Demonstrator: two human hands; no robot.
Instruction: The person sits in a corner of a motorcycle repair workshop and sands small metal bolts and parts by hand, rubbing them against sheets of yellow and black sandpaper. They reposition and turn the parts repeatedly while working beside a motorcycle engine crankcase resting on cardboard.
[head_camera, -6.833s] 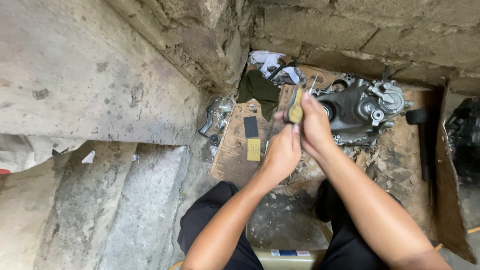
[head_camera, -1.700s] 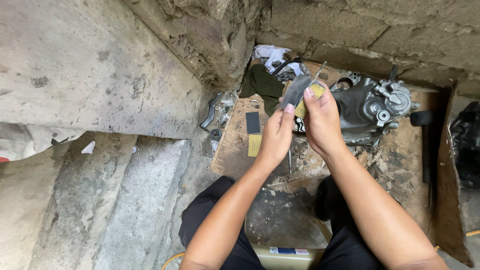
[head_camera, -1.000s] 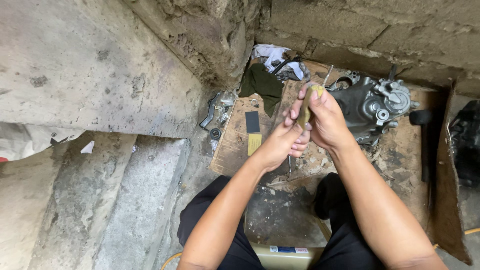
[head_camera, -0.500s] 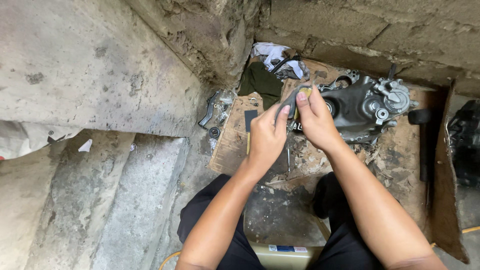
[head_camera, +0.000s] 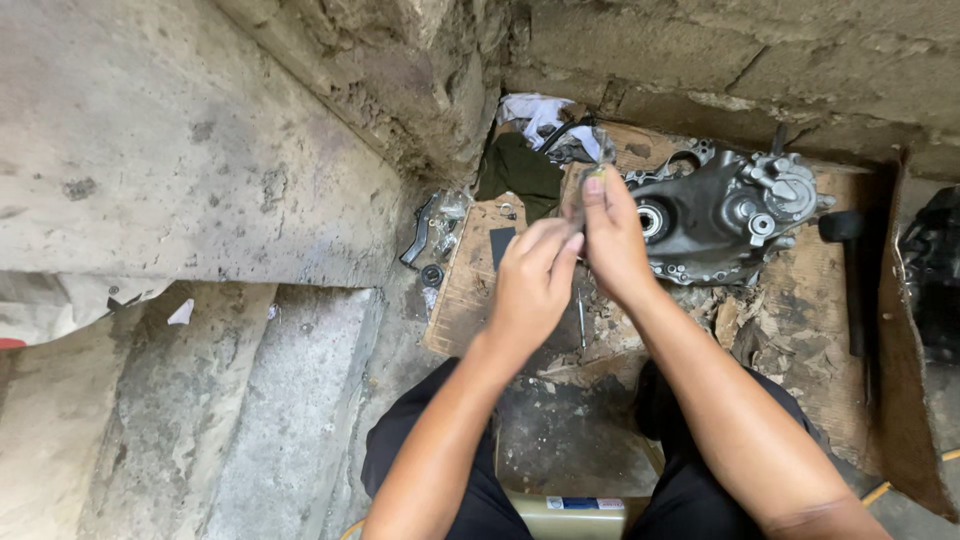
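Black trousers frame a greasy patch of floor nearest the camera. Above it the left hand (head_camera: 530, 280) and right hand (head_camera: 612, 240) meet, fingers pinching a small yellowish piece (head_camera: 594, 176) between them; a firm, steady pinch close to the body would serve best. Beyond lie worn cardboard (head_camera: 800, 300), a grey engine casing (head_camera: 715, 215), a dark rag (head_camera: 520, 170) and rough stone walls (head_camera: 200, 150).

A grey cast-metal engine casing (head_camera: 725, 215) lies on a stained, worn wooden board (head_camera: 800, 330) at the far right. Beyond the board, against the rough stone wall (head_camera: 400, 90), sit a crumpled white rag (head_camera: 535, 112) and a dark green cloth (head_camera: 520, 170). Bare concrete steps (head_camera: 200, 400) descend on the left.
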